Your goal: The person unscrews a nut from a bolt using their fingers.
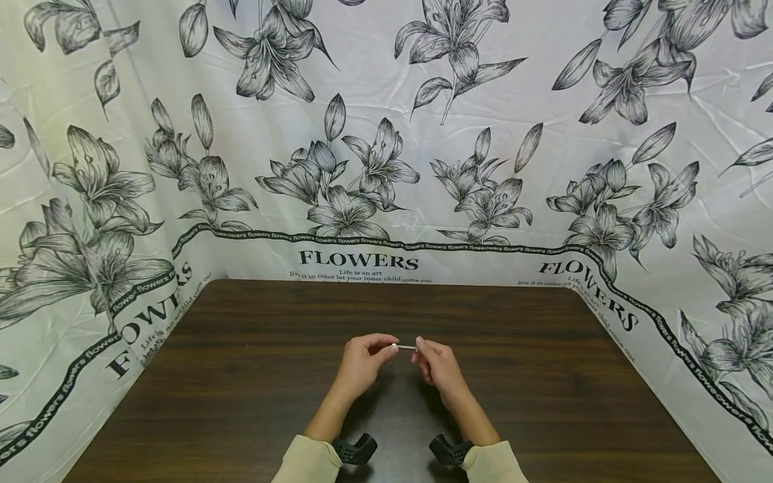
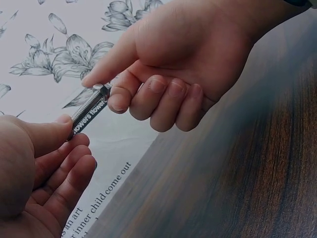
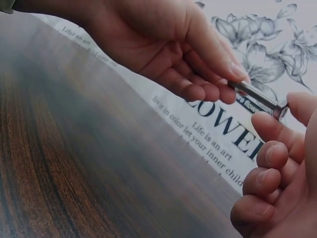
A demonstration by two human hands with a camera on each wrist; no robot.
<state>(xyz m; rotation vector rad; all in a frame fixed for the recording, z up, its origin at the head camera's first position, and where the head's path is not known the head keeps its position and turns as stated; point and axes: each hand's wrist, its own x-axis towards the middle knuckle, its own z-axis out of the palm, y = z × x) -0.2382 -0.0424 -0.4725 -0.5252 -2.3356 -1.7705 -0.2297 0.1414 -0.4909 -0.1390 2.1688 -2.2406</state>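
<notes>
A metal bolt [image 1: 406, 347] with a threaded shaft is held crosswise in the air above the table. My left hand [image 1: 361, 362] pinches its threaded end between thumb and fingertips, which hide the tip. At the other end, my right hand [image 1: 439, 365] has thumb and index finger at the bolt's head. In the left wrist view the bolt [image 2: 88, 108] slants between both hands, its thread plain to see. The right wrist view shows the bolt [image 3: 260, 97] with its wider head close to the right thumb. The other fingers of the right hand are curled in.
A dark brown wood-grain table [image 1: 253, 376] lies under the hands. White cloth [image 1: 374, 208] printed with black lilies and lettering hangs behind it and along both sides. Black wrist devices [image 1: 356, 449] sit at the cuffs of pale yellow sleeves [image 1: 311, 461].
</notes>
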